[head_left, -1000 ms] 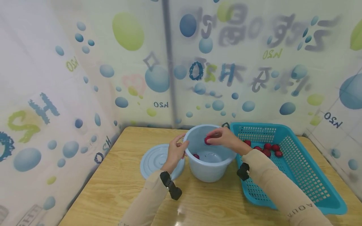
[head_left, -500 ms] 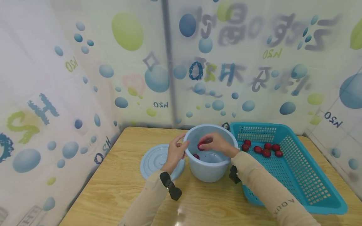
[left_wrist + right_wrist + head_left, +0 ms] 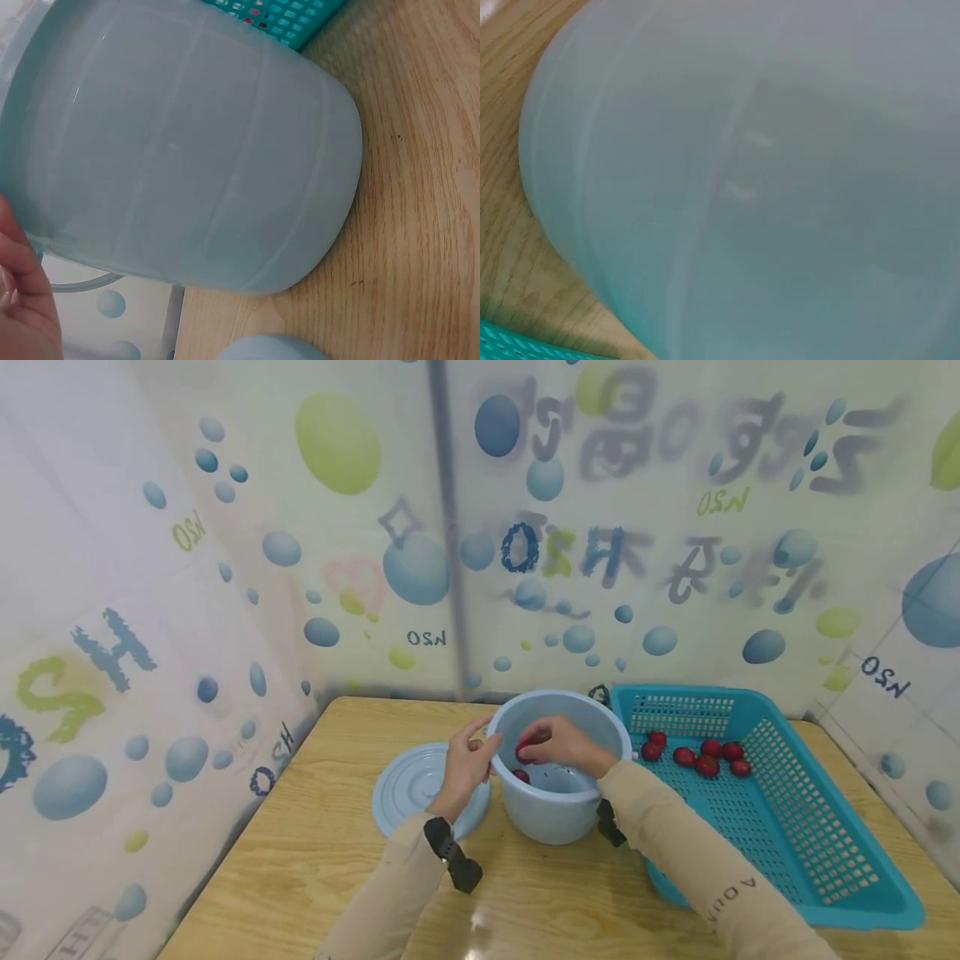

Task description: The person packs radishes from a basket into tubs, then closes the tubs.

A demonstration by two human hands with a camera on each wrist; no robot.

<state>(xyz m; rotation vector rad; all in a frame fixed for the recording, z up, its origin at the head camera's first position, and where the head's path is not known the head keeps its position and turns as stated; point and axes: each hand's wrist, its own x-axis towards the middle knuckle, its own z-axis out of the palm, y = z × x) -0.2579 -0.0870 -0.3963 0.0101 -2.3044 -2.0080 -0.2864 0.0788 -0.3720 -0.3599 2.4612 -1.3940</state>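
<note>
A light blue plastic bucket [image 3: 551, 818] stands on the table, its mouth tilted into sight in the head view. My left hand [image 3: 465, 768] grips its left rim, thumb over the edge; the left wrist view catches only part of that hand [image 3: 26, 292] beside the bucket wall [image 3: 195, 150]. Inside the bucket, my right hand [image 3: 562, 745] pinches a dark red plum [image 3: 523, 752] near the left inner wall. Just below it another plum [image 3: 521, 775] lies in the bucket. The bucket's outer wall [image 3: 705, 165] fills the right wrist view, hiding the right hand.
Right of the bucket sits a turquoise perforated basket [image 3: 825, 843] with several plums [image 3: 707, 766] toward its back left. A round light blue lid [image 3: 405, 785] lies on the wooden table [image 3: 300, 827] at left, partly behind the left forearm. A printed curtain [image 3: 360, 660] hangs behind the table.
My right hand has moved left and lower inside the bucket with the plum, its forearm uncovering more plums in the basket. The left hand has stayed on the rim.
</note>
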